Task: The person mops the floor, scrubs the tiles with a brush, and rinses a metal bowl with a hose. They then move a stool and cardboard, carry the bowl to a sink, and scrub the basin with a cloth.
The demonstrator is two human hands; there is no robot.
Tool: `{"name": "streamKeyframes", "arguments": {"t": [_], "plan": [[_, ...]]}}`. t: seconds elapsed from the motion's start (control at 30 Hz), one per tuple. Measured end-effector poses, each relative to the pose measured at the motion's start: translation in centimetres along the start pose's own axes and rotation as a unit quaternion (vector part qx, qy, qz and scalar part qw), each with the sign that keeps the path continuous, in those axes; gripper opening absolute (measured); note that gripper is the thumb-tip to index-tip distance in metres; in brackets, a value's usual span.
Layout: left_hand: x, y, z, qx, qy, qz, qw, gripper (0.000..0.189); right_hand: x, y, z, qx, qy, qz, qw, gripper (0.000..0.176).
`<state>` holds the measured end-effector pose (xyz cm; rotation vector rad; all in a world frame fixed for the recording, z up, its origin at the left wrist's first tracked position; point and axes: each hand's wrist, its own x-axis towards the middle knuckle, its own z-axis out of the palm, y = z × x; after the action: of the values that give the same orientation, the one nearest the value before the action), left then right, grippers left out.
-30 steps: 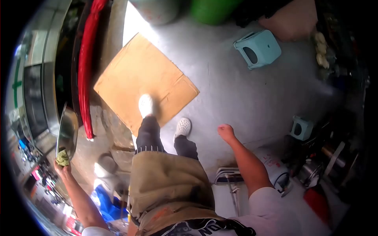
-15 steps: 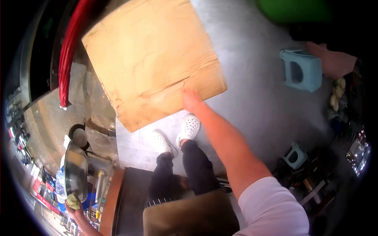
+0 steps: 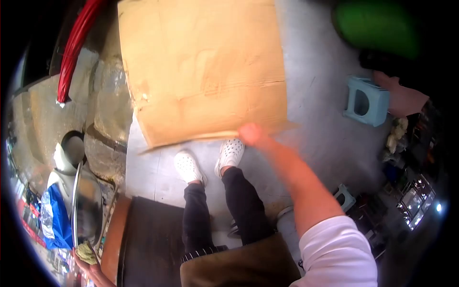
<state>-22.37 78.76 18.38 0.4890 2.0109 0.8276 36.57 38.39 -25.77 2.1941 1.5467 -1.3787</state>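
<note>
A big flat sheet of brown cardboard (image 3: pixel 205 67) lies on the grey floor in front of my white shoes (image 3: pixel 231 154). My right hand (image 3: pixel 252 134) grips its near edge, which is lifted slightly off the floor. My left hand (image 3: pixel 87 262), low at the left edge of the view, holds a large steel wok (image 3: pixel 87 205) by its rim through a yellow-green cloth (image 3: pixel 87 252). The wok hangs on edge beside my left leg.
A brown-rimmed dark surface (image 3: pixel 143 239) is right below me. Red hose (image 3: pixel 74 45) runs at top left. Two pale blue stools (image 3: pixel 367 100) (image 3: pixel 345 196) stand at right, a green tub (image 3: pixel 377 26) at top right, and blue plastic (image 3: pixel 53 215) at left.
I have stepped back off the cardboard and bent down. My right hand swung from my side to the sheet's near edge and took hold of it. The wok dropped lower.
</note>
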Motion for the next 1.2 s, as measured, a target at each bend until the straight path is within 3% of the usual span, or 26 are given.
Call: {"name": "streamKeyframes", "arguments": {"t": [0.03, 0.1, 0.17, 0.3, 0.37, 0.47, 0.57, 0.67, 0.73, 0.83, 1.03, 1.2], "plan": [[0.3, 0.3, -0.5, 0.0, -0.013, 0.008, 1.0, 0.025, -3.0, 0.6, 2.1, 0.038, 0.124, -0.014, 0.991, 0.032], [0.1, 0.0, -0.1, -0.089, -0.16, -0.015, 0.983, 0.031, -7.4, 1.3, 4.1, 0.046, 0.128, 0.086, 0.987, 0.028], [-1.5, 1.1, 1.1, -0.164, -0.298, -0.04, 0.94, 0.038, -11.9, 0.8, 2.6, 0.057, 0.113, 0.102, 0.987, 0.025], [-2.6, 2.9, 2.0, -0.139, -0.181, -0.151, 0.962, 0.029, -16.4, -1.2, 7.6, 0.062, 0.089, 0.14, 0.984, 0.023], [-3.3, 2.5, 2.4, -0.103, -0.145, -0.106, 0.978, 0.029, -16.9, -3.1, 8.3, 0.09, 0.062, 0.169, 0.98, 0.017], [-3.8, 2.5, 3.1, -0.05, -0.096, -0.03, 0.994, 0.03, -16.1, -7.0, 8.1, 0.062, 0.075, 0.131, 0.987, 0.014], [-1.6, 3.2, 0.1, -0.038, -0.088, -0.029, 0.995, 0.028, -14.6, -9.8, 6.1, 0.05, 0.006, 0.072, 0.996, 0.015], [0.9, 1.9, -3.2, -0.055, -0.098, -0.001, 0.994, 0.032, -12.1, -9.7, 9.9, 0.069, 0.078, 0.075, 0.992, 0.015], [3.0, 1.9, -7.4, -0.049, -0.099, 0.028, 0.993, 0.034, -13.4, -9.5, 8.8, 0.03, 0.068, -0.022, 0.997, 0.015], [-0.5, 0.4, -6.0, -0.013, -0.115, 0.044, 0.992, 0.031, -13.0, -7.6, 8.4, -0.038, 0.063, -0.044, 0.996, 0.013], [-2.0, -1.7, -6.6, -0.041, -0.071, 0.019, 0.996, 0.034, -13.3, -6.8, 5.7, -0.116, 0.074, 0.028, 0.99, 0.011], [3.2, -1.5, -11.1, -0.057, -0.092, 0.002, 0.994, 0.034, -14.2, -12.0, 8.2, -0.091, 0.069, 0.146, 0.983, 0.016]]}}
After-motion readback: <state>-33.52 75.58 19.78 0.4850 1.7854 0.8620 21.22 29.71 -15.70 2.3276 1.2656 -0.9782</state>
